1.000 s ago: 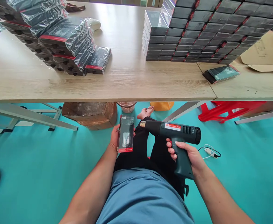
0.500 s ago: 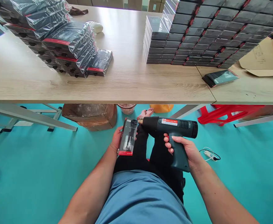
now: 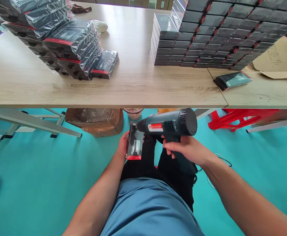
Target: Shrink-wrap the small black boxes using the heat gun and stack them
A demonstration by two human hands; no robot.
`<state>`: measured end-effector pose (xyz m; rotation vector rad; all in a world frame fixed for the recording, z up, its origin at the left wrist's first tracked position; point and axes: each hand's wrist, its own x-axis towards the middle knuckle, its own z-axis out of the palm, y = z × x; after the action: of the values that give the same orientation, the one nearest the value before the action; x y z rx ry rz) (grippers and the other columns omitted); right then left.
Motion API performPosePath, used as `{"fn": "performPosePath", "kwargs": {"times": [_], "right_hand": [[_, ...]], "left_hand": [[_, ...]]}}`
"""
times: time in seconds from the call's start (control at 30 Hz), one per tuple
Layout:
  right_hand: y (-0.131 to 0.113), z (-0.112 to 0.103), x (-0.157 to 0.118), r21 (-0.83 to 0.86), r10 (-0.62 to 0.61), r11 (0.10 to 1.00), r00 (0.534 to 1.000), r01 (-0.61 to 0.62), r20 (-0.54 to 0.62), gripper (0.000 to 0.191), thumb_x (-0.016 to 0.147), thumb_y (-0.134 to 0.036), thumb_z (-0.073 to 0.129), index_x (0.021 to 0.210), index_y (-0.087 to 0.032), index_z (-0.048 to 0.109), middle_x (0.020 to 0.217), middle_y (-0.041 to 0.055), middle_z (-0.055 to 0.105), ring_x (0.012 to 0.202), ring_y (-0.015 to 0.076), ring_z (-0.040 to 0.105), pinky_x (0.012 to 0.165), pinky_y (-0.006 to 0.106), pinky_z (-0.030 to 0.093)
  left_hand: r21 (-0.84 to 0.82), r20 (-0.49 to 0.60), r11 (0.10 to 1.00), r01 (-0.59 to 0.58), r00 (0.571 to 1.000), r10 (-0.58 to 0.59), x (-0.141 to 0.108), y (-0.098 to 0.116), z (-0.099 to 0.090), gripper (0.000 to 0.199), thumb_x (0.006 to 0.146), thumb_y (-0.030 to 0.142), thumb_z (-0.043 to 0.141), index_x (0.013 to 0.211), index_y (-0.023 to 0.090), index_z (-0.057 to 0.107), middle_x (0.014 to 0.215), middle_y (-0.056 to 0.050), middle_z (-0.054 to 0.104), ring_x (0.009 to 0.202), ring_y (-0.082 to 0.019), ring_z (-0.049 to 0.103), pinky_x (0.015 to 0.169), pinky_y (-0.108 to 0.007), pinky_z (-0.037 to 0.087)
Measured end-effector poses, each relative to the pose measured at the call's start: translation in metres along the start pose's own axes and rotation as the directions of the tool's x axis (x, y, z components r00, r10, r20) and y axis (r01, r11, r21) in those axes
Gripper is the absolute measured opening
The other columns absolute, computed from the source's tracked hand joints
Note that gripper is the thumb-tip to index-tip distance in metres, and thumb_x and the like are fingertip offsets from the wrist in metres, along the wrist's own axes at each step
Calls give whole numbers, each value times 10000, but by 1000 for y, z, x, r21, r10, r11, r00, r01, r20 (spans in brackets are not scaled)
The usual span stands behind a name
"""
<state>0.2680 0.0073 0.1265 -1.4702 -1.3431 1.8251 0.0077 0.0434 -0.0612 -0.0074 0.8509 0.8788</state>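
My left hand (image 3: 123,144) is closed around the side of a flat black box with a red lower edge (image 3: 135,146), held above my lap. Its front shows a picture or window with a pale item. In my right hand (image 3: 180,149) is a dark green heat gun (image 3: 166,123), gripped by its handle. The heat gun's barrel points left, and its nozzle end overlaps the top of the box in view; whether they touch I cannot tell. Part of the handle is hidden behind my right hand and wrist.
On the wooden table (image 3: 133,91) stand loosely film-wrapped boxes (image 3: 69,42) at left and a tall stack of black boxes (image 3: 207,39) at right. A single box (image 3: 233,80) lies near the seam. Below are a brown carton (image 3: 96,126), a bin (image 3: 133,113) and a red stool (image 3: 241,118).
The heat gun has moved left and up and turned, so its rear end faces me more and its nozzle is over the box's top. The box has barely shifted.
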Motion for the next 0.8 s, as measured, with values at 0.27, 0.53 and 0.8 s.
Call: {"fn": "performPosePath", "kwargs": {"times": [0.27,0.53,0.8], "right_hand": [[11,4,-10,14,51,999,996,-52,67,202,779,-324,732,911,-178,685,766,20,650,667,168,599,594,294,534],[32,11,-27,-48,149,988,984,-145,101,167,766,-329,734,856,-193,698,826,42,675,730,191,616,618,308,534],[52,32,-37,118,143,981,986,-153,88,262,757,-390,775,891,-175,707,871,60,681,720,194,623,608,319,530]], "left_hand": [[-64,-44,997,-53,998,50,-3,4,4,422,931,459,517,1031,121,747,806,-106,771,767,-303,759,751,-430,620],[-146,85,971,-188,976,201,-3,2,2,588,916,517,494,1253,79,693,1107,-181,767,1008,-347,743,909,-478,587],[-239,97,918,-316,933,346,0,3,-2,577,899,463,511,1295,71,658,1172,-189,751,1076,-344,726,967,-492,562]]}}
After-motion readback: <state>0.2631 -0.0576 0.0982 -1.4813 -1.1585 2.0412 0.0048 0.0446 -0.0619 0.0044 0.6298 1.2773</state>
